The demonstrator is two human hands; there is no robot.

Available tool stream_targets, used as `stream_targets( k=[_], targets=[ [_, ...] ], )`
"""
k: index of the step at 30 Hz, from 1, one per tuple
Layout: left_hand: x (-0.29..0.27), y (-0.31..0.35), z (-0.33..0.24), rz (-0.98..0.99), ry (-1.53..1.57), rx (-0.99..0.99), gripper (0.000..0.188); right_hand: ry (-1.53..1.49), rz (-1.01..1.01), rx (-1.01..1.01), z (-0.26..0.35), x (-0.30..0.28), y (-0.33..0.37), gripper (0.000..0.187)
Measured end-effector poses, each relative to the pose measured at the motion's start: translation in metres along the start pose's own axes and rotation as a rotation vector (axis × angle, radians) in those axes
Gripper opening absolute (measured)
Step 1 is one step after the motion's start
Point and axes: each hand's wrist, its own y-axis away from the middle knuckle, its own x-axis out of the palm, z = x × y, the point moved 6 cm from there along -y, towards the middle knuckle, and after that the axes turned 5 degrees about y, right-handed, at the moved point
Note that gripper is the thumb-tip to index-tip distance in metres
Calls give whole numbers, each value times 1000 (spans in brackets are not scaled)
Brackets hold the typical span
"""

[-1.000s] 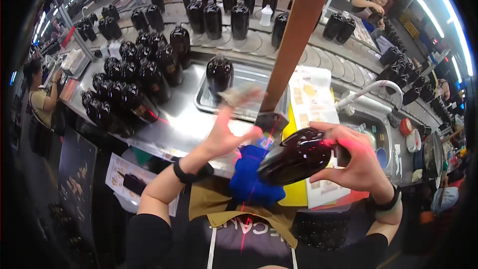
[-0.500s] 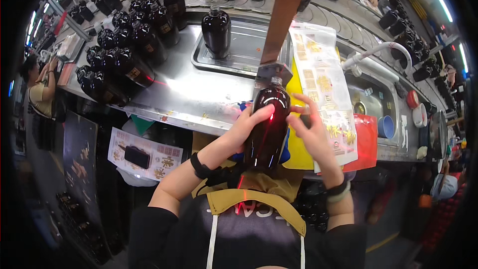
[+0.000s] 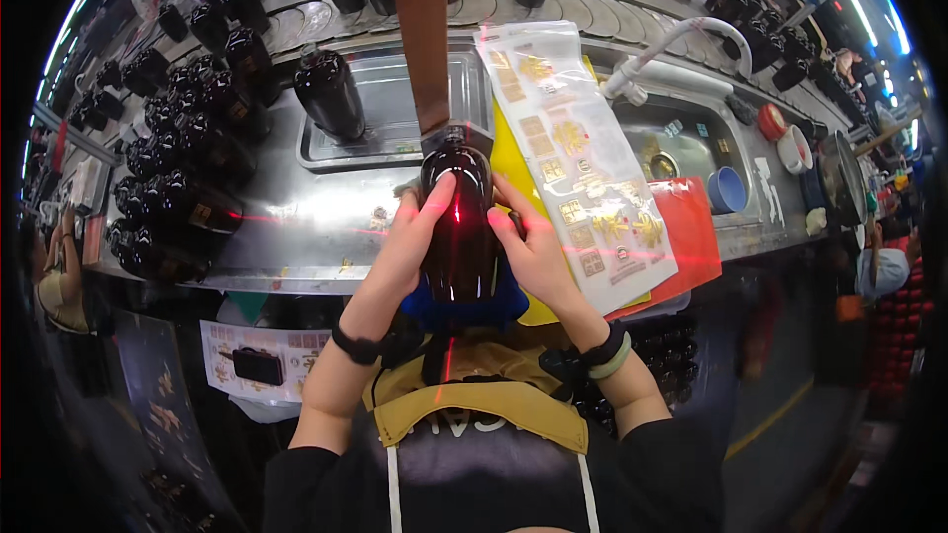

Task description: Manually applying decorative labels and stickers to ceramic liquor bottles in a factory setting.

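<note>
A large dark glass bottle (image 3: 462, 262) lies across a blue support (image 3: 415, 308) before me, its neck pointing away. My left hand (image 3: 403, 242) grips its left side, thumb laid along the top face. Against the bottle's right side, my right hand (image 3: 531, 249) presses with its fingers, partly hidden behind the glass. Red laser light runs down the middle of the bottle. Just beyond its neck stands a brown upright bar (image 3: 420, 39). A printed sheet of gold decals (image 3: 583, 153) rests right of my right hand, over yellow and red sheets (image 3: 691, 227).
Many dark bottles (image 3: 193, 148) crowd the counter's left side. One stands by a metal tray (image 3: 390, 89), others on a conveyor (image 3: 484, 2). A sink (image 3: 686, 143) with a white faucet (image 3: 681, 35) and blue cup (image 3: 728, 190) lies right. A phone (image 3: 259, 366) sits on another decal sheet at lower left.
My right hand, whose fingers were spread and lifted, has closed in on the bottle's right side. The bottle now lies straighter under the red line. The whole view has shifted.
</note>
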Motion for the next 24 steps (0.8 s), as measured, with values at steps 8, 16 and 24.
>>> stream_targets(
  k=[8, 16, 24],
  targets=[
    [-9, 50, 0, -224, -961, 670, 83, 1294, -50, -318, -2, -109, -68, 40],
    [10, 61, 9, -115, -857, 517, 66, 1694, -61, -70, -34, -164, -113, 16],
    [14, 54, 9, -273, -1118, 641, 78, 1158, -227, 400, -76, -321, -182, 30]
  ],
)
